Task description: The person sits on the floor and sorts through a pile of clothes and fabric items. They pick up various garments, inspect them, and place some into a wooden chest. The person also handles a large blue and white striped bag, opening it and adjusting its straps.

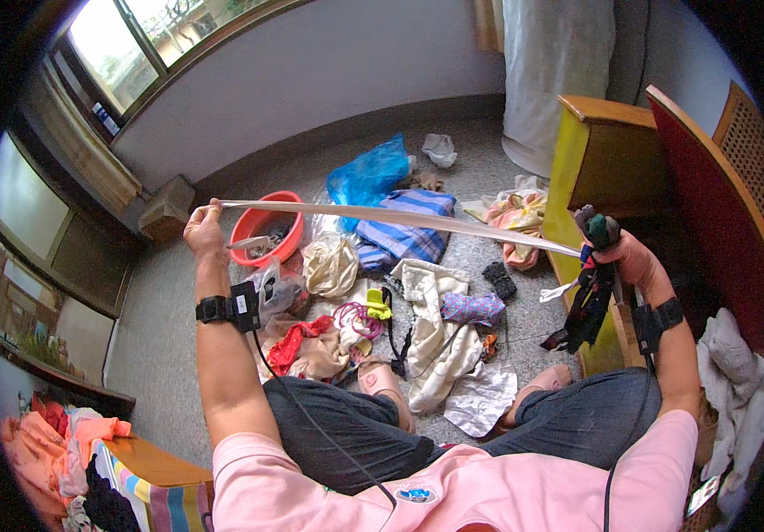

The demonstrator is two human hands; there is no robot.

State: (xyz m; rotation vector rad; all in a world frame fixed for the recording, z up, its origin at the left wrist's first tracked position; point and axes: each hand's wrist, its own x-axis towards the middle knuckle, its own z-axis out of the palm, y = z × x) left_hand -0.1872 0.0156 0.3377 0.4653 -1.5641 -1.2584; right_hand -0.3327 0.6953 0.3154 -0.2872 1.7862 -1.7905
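Observation:
A long, pale cloth strip (382,216) is stretched across the view between my hands. My left hand (204,229) pinches one end, and a short tail hangs below it near the red plastic basin (294,245). At the other end, my right hand (631,256) grips the strip together with a bundle of dark fabric strips (585,306) that dangle down. A green-and-grey rolled piece (600,231) sits at the top of this fist. Below the strip lie a blue plaid cloth (415,223), a blue plastic bag (369,173) and a cream cloth (432,332).
Scattered on the floor are a purple patterned pouch (472,308), crumpled paper (485,399) and red cloth (295,342). Wooden furniture (611,159) stands close to my right arm. Clothes (43,452) are piled at lower left, beside a striped box (172,495). Cables run from both wristbands.

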